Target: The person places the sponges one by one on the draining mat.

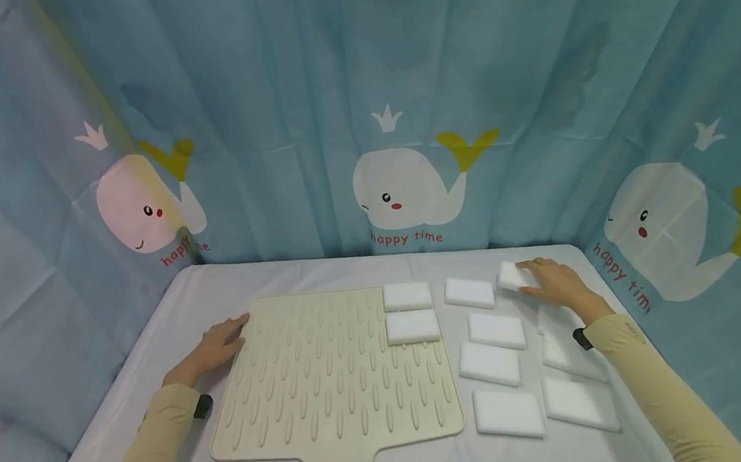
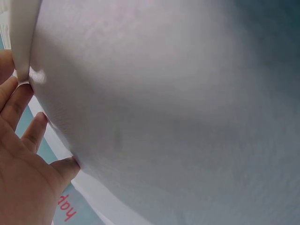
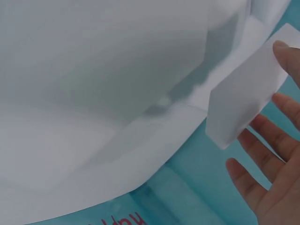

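At the far right of the table, my right hand (image 1: 555,283) holds a white sponge block (image 1: 515,276) between thumb and fingers. The right wrist view shows this sponge (image 3: 251,91) tilted above the cloth, thumb on one face and fingertips along its edge. My left hand (image 1: 209,347) rests at the left edge of a beige ridged mat (image 1: 331,371), its fingers touching the edge and the table. In the left wrist view the left hand's fingers (image 2: 33,133) are spread. Two white sponges (image 1: 408,297) lie one behind the other on the mat's far right corner.
Several loose white sponges (image 1: 508,412) lie on the white-clothed table right of the mat, some partly under the right forearm. Blue curtains (image 1: 304,117) with whale prints hang behind and at both sides. The mat has a tab (image 1: 338,456) at its near edge.
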`<state>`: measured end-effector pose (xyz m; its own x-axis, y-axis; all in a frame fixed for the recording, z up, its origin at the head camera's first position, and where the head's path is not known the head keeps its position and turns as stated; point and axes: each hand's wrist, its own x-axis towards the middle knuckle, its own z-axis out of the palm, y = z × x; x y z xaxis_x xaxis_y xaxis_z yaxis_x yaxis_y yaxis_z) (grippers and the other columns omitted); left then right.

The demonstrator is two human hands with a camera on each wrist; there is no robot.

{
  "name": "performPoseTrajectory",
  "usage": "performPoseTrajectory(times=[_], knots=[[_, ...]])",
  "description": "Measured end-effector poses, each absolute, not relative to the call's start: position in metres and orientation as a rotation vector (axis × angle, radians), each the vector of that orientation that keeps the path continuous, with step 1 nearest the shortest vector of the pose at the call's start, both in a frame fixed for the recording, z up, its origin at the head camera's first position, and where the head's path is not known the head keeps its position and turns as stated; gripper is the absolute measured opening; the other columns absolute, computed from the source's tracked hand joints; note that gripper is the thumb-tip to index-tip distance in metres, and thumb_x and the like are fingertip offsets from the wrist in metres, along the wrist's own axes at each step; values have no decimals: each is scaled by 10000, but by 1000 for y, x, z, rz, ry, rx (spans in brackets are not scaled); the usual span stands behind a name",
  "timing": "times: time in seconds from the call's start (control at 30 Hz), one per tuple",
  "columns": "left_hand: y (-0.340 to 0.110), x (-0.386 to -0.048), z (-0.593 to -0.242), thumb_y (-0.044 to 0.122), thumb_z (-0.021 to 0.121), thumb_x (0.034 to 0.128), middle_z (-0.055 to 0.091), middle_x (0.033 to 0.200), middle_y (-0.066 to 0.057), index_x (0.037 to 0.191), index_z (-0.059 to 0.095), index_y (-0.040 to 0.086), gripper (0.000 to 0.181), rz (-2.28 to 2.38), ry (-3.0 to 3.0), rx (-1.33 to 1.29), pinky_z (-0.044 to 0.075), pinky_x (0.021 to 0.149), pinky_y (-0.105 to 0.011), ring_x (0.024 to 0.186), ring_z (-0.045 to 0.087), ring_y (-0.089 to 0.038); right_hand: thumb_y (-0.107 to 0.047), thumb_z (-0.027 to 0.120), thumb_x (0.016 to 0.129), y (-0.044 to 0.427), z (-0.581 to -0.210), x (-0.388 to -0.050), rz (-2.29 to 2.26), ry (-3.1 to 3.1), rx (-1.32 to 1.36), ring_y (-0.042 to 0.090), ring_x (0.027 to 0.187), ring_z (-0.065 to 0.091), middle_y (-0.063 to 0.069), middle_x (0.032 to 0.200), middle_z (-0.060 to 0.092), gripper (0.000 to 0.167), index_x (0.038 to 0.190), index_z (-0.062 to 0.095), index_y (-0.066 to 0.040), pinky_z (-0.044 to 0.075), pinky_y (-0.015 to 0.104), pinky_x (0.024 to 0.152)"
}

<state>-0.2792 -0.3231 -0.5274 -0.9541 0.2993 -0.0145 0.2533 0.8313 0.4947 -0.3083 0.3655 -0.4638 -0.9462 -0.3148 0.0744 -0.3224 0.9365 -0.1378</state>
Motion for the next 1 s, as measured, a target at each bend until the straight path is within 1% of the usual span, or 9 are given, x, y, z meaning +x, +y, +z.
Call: performPoseTrajectory(times=[0.17,0.7,1.0], knots=[[-323,-280,-528,182,494,940,320,1405,-327,1388,336,-55,530,745,2930,447,92,1001,-721,1280,215,-559,-378,651,852,358,-464,-307,245,-3013,536,443,1140,487,267,1270,514,590,1304,511,-25,417,599,887],[-320,-277,-525,165,496,936,318,1398,-339,1380,341,-64,523,780,2928,445,87,983,-738,1276,212,-562,-403,678,824,335,-465,-306,213,-2926,675,393,1059,550,198,1215,575,578,1276,552,-65,453,573,828],[-320,-277,-524,138,504,932,308,1407,-335,1391,327,-61,531,793,2922,430,71,1006,-715,1290,196,-553,-394,691,815,315,-461,-299,240,-2875,783,363,1041,565,168,1198,589,571,1273,558,-80,472,540,810]])
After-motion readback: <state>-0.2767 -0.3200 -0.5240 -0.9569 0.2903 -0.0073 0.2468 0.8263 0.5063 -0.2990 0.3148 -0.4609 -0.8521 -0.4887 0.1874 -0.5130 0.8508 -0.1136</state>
